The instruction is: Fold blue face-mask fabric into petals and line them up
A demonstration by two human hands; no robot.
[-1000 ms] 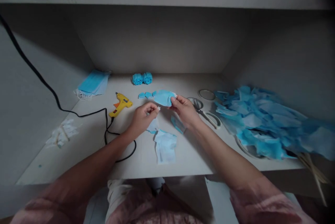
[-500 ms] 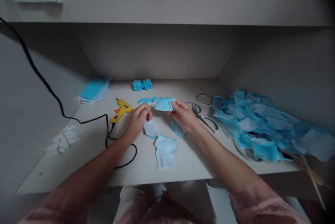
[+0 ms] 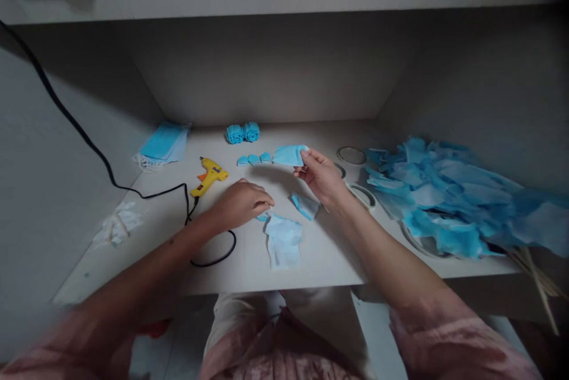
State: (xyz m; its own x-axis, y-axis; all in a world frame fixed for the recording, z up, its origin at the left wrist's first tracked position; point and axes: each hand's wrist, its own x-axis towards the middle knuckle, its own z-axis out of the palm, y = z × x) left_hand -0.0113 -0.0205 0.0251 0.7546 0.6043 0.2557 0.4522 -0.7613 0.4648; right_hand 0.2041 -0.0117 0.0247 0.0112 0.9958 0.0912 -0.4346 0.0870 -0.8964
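Pinched between the thumb and fingers of my right hand is a light blue piece of mask fabric, raised above the table. My left hand is lower and nearer to me, its fingers closed together over a cut scrap that it mostly covers; what the fingertips hold, if anything, is hidden. Just beyond the left hand, small folded blue petals lie in a row. A pale fabric piece lies flat before me, and a folded blue-edged scrap rests under my right wrist.
A yellow glue gun with a black cord lies left. Behind are two blue fabric roses and stacked masks. Scissors, partly hidden, and a ring lie right, beside heaped blue fabric and sticks.
My left hand has moved toward me and right, over the scrap on the table. The right hand still holds the fabric piece, now slightly farther up and right. The view has shifted a little.
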